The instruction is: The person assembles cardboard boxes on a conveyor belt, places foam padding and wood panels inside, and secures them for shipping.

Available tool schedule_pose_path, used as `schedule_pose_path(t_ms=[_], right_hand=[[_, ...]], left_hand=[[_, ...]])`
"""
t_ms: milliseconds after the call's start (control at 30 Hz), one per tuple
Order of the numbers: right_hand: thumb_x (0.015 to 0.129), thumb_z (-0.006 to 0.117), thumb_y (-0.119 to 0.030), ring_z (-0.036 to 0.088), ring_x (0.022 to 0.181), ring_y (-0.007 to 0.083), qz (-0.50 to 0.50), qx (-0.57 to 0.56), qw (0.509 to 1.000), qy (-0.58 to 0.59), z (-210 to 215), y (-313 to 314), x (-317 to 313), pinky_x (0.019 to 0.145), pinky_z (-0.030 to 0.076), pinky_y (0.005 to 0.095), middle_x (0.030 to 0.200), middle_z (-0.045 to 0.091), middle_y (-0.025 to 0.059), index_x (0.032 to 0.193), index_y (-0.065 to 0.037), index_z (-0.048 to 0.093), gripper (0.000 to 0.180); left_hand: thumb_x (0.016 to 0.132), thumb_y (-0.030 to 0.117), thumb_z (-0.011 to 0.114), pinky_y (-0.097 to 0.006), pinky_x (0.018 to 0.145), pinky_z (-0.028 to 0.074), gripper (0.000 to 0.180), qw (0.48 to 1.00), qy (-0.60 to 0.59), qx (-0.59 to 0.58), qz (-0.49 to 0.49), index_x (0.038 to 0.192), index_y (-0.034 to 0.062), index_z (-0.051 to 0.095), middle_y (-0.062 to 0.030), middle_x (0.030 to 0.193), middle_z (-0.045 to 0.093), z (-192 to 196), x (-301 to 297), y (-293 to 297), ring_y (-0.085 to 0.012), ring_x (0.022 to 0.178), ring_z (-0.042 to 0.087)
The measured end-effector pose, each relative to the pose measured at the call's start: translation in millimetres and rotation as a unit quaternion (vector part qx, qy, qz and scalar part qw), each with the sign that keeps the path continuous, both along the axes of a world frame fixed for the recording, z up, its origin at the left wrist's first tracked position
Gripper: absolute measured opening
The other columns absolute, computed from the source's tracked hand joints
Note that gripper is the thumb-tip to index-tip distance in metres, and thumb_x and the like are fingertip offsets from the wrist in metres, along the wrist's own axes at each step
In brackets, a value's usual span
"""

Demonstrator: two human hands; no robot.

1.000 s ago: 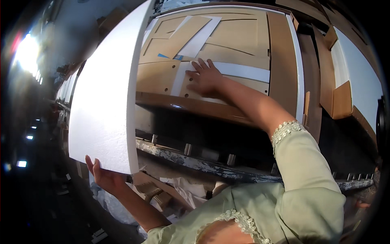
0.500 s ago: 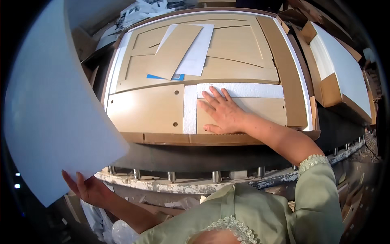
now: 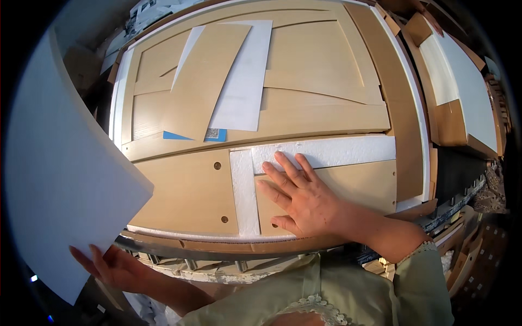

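At the left, my left hand (image 3: pixel 111 267) grips the lower edge of a large, slightly bent white sheet (image 3: pixel 70 179), which stands tilted beside the carton. My right hand (image 3: pixel 310 204) lies flat with fingers spread, over a light wood panel (image 3: pixel 361 182) and the edge of a white foam strip (image 3: pixel 348 152). A shorter foam strip (image 3: pixel 246 195) separates that panel from another wood panel (image 3: pixel 182 190) with dark holes. Beyond them, a large framed wood panel (image 3: pixel 321 111) carries a loose tan board (image 3: pixel 204 81), a white paper sheet (image 3: pixel 244 81) and a blue printed piece (image 3: pixel 179 136).
The open cardboard carton (image 3: pixel 304 245) rests on a conveyor with metal rollers (image 3: pixel 242 266) along its near side. Another carton (image 3: pixel 451 117) with white contents stands at the right. Scrap material (image 3: pixel 149 16) is piled at the far left.
The carton and its contents appear nearer and larger in view. My right hand still lies flat on the panel and foam. The white sheet stays in my left hand, shifted slightly lower and left.
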State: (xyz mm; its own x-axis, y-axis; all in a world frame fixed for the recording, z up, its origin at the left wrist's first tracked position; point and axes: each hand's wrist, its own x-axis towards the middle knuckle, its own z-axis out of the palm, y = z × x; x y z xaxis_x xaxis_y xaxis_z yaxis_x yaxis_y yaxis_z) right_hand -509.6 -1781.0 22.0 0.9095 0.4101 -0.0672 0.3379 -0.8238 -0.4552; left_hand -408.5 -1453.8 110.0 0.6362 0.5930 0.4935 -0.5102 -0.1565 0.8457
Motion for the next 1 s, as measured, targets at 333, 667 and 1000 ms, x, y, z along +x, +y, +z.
schedule_pose_path(t_ms=[333, 667, 1000], right_hand=[[0.083, 0.057, -0.037, 0.025, 0.134, 0.0382, -0.007, -0.009, 0.999, -0.047, -7, 0, 10, 0.106, 0.021, 0.0576, 0.141, 0.037, 0.0155, 0.128, -0.009, 0.052, 0.053], [0.089, 0.050, -0.038, 0.032, 0.132, 0.0316, 0.143, 0.075, 0.976, -0.144, -16, 31, 113, 0.111, 0.023, 0.0437, 0.138, 0.041, 0.0184, 0.126, -0.001, 0.049, 0.053], [0.093, 0.039, -0.048, 0.017, 0.139, 0.0375, 0.173, 0.054, 0.981, -0.072, -21, 52, 91, 0.114, 0.014, 0.0442, 0.147, 0.029, 0.0193, 0.136, -0.002, 0.041, 0.063]], left_hand=[[0.083, 0.000, 0.060, -0.031, 0.087, 0.048, 0.054, 0.995, 0.002, -0.075, -0.068, 0.134, 0.0003, 0.043, -0.0188, 0.120, 0.054, -22, 15, -34, -0.0213, 0.105, 0.054], [0.084, 0.004, 0.061, -0.030, 0.081, 0.050, 0.049, 0.991, 0.004, -0.135, -0.003, 0.131, 0.0016, 0.048, -0.0164, 0.100, 0.064, -23, 17, -28, -0.0208, 0.090, 0.062], [0.088, 0.001, 0.054, -0.037, 0.092, 0.049, 0.047, 0.985, -0.032, -0.165, -0.045, 0.133, -0.0020, 0.042, -0.0219, 0.120, 0.055, -30, 7, 13, -0.0271, 0.107, 0.057]])
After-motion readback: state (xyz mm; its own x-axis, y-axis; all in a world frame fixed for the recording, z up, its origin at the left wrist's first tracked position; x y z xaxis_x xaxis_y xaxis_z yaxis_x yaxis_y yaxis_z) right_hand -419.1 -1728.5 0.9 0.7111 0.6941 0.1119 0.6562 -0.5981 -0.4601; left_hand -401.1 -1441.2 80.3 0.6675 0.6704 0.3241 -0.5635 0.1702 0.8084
